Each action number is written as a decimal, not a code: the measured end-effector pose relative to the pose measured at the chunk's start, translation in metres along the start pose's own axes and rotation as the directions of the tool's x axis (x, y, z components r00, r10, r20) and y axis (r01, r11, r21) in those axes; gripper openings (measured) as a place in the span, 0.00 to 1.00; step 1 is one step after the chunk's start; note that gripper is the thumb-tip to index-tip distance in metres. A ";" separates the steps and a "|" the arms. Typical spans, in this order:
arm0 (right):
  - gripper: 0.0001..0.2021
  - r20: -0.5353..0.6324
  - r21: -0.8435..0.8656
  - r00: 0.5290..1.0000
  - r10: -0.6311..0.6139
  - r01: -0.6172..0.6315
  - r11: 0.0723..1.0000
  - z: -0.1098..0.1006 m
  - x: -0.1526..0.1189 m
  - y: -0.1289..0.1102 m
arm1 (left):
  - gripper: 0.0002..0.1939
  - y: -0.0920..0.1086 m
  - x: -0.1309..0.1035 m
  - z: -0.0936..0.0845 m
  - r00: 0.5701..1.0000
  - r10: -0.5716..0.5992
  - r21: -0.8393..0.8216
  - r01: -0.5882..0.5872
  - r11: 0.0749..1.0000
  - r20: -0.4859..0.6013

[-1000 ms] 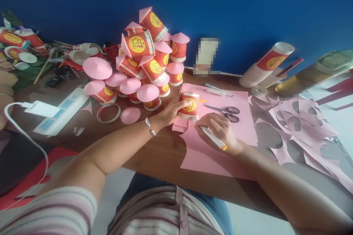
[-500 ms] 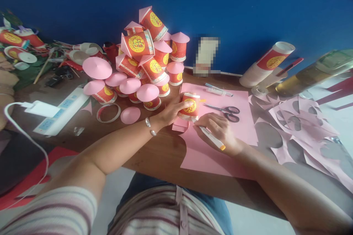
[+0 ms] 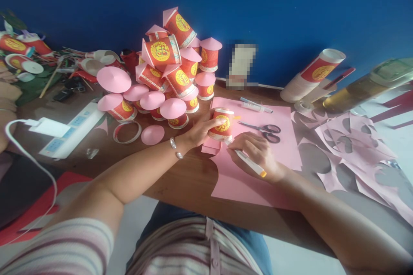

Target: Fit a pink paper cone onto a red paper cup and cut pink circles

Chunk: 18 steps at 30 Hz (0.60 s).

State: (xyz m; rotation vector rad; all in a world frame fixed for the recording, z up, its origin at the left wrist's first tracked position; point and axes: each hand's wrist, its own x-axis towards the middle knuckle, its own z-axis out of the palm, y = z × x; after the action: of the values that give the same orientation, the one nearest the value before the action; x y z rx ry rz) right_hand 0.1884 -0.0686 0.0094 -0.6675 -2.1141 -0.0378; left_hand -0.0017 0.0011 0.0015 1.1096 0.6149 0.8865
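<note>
My left hand (image 3: 204, 129) is wrapped round a red paper cup (image 3: 227, 125) with a yellow round emblem, thumb across its front. The cup stands over pink paper (image 3: 254, 187). In my right hand (image 3: 254, 150) is a white marker pen (image 3: 248, 162) with a yellow end, pinched with its front at the cup's lower edge; the tip itself is hard to make out. Scissors (image 3: 266, 131) with dark handles lie on the paper just beyond my right hand. Behind them rests another slim pen (image 3: 256, 106). A yellow bit shows behind the cup.
Red cups with pink cone tops (image 3: 174, 73) are piled at the back. A power strip (image 3: 75, 126), a tape ring (image 3: 127, 132) and a pink disc (image 3: 152, 135) lie left. Pink scraps (image 3: 351, 146), a leaning cup stack (image 3: 311, 75) and a bottle (image 3: 364, 84) stand right.
My right hand and the marker have shifted very slightly to the right along the cup's lower edge. My left hand and the cup look unmoved.
</note>
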 end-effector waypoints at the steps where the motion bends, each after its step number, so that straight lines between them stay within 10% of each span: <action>1: 0.09 -0.008 -0.002 1.000 0.008 -0.008 1.000 0.000 0.000 0.000 | 0.19 0.000 0.000 0.000 1.000 0.006 0.000 -0.006 1.000 0.002; 18: 0.09 -0.022 -0.063 1.000 0.018 -0.019 0.998 0.000 0.001 0.001 | 0.17 -0.006 0.003 -0.004 0.999 0.029 0.010 -0.028 1.000 -0.015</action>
State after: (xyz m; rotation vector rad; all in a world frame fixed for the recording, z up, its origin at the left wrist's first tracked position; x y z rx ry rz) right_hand 0.1886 -0.0679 0.0099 -0.7215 -2.0931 -0.1020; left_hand -0.0017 0.0044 -0.0058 1.1238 0.6178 0.9180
